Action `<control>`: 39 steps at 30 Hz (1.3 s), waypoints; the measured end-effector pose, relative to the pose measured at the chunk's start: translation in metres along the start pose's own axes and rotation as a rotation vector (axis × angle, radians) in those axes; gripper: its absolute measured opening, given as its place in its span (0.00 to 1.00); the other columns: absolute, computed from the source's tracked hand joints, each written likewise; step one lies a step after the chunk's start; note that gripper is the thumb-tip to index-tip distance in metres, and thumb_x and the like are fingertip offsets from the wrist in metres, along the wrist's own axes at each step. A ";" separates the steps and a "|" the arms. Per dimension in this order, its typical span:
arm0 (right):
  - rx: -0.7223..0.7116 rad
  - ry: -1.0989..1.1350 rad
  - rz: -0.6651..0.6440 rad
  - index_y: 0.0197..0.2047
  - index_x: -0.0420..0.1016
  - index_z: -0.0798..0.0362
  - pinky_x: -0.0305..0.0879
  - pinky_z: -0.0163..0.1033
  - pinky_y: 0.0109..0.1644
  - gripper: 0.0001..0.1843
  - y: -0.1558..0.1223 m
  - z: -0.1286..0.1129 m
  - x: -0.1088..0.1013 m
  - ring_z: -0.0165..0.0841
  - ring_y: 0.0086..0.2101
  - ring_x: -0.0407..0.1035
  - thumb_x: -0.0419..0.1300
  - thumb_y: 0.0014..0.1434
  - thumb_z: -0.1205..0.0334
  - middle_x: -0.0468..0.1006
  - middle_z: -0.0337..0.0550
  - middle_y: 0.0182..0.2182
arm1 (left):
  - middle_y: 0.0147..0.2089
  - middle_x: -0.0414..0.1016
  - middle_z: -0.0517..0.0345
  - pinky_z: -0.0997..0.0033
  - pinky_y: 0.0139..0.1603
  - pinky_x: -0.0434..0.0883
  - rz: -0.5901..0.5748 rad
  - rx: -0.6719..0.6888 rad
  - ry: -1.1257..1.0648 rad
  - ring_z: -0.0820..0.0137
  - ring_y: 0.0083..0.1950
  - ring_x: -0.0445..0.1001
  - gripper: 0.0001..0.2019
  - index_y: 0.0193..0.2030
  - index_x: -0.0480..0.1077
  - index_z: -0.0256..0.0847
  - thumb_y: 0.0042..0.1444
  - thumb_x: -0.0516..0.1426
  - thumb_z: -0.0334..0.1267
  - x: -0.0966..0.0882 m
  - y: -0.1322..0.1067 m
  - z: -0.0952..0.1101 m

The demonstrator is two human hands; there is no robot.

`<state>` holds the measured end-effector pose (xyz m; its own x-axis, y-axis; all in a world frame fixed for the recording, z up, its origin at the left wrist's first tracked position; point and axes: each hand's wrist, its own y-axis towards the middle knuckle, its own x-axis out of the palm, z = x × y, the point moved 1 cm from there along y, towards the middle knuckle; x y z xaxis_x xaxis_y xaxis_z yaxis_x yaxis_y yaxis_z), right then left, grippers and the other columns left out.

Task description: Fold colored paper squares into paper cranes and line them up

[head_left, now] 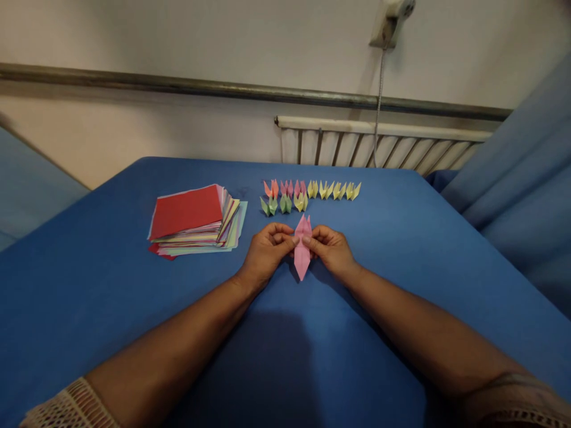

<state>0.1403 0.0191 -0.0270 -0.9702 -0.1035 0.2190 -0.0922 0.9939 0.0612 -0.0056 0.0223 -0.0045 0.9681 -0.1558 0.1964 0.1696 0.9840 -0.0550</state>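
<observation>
A pink folded paper (302, 261), long and pointed at its near end, is held upright between both hands, with two narrow tips at its far end. My left hand (271, 245) pinches its left side, thumb on the front face. From the right, my right hand (331, 245) pinches it the same way, its thumb close to the other one. The fingers behind the paper are partly hidden. Just beyond the hands stand several small origami cranes in two rows, among them a green crane (285, 204), an orange crane (271, 189) and a yellow crane (339, 190).
A thick stack of coloured paper sheets (190, 213), red on top, lies left of the hands on the blue-covered table (383, 351). Behind the table are a white radiator (339, 126), a wall rail (200, 86) and a socket with a hanging cord (380, 89). Blue curtain (513, 160) hangs at right.
</observation>
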 end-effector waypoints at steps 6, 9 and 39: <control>0.025 -0.001 0.001 0.23 0.68 0.52 0.56 0.33 0.23 0.20 0.001 0.000 -0.004 0.25 0.17 0.60 0.64 0.51 0.44 0.69 0.33 0.16 | 0.24 0.71 0.66 0.76 0.31 0.69 0.030 0.051 0.071 0.76 0.25 0.70 0.12 0.33 0.67 0.38 0.46 0.65 0.39 -0.001 0.001 -0.002; -0.004 -0.030 0.091 0.22 0.67 0.52 0.55 0.33 0.22 0.20 0.003 0.002 -0.004 0.25 0.17 0.58 0.65 0.48 0.45 0.67 0.32 0.15 | 0.29 0.72 0.64 0.75 0.36 0.69 0.003 0.095 0.190 0.76 0.31 0.71 0.10 0.32 0.70 0.38 0.45 0.65 0.37 -0.001 0.001 -0.006; -0.186 -0.050 0.038 0.39 0.63 0.48 0.60 0.33 0.28 0.14 -0.003 -0.001 0.001 0.26 0.22 0.63 0.63 0.53 0.57 0.69 0.29 0.22 | 0.26 0.70 0.67 0.77 0.32 0.66 -0.024 0.110 0.092 0.76 0.28 0.70 0.16 0.45 0.64 0.41 0.51 0.62 0.36 -0.002 0.002 -0.006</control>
<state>0.1401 0.0158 -0.0260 -0.9826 -0.0589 0.1761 -0.0165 0.9723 0.2333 -0.0065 0.0236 -0.0110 0.9776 -0.1822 0.1058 0.1769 0.9826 0.0571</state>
